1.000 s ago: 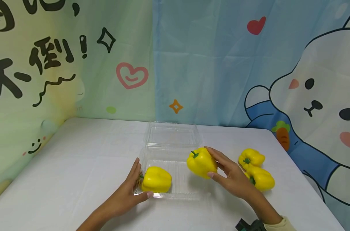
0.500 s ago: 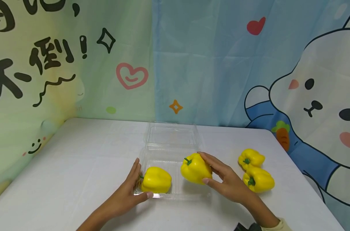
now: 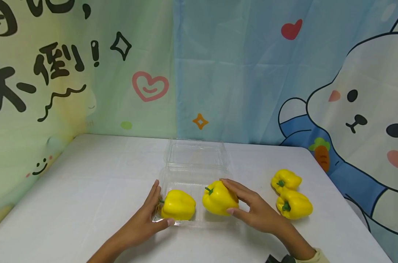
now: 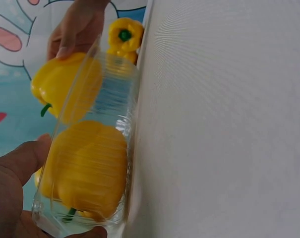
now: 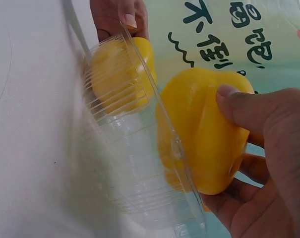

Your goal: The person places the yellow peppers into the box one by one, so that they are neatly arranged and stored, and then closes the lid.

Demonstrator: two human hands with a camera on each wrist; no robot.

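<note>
My right hand grips a yellow bell pepper by its right side, thumb in front and fingers behind, over the right part of an open clear plastic clamshell container. In the right wrist view this held pepper stands at the container's rim. A second bell pepper lies in the left part of the container, its green stem pointing left. My left hand holds the container's front left corner, thumb along the front wall and fingers up the left side. Through the clear wall the second pepper shows in the left wrist view.
Two more yellow bell peppers, a rear one and a front one, lie together right of the container. The container's lid is folded back on the white table. A printed cloth backdrop rises behind.
My right hand has brought its bell pepper left, down and toward the front, lower over the container's right part. My left hand and the other peppers have stayed in place.
</note>
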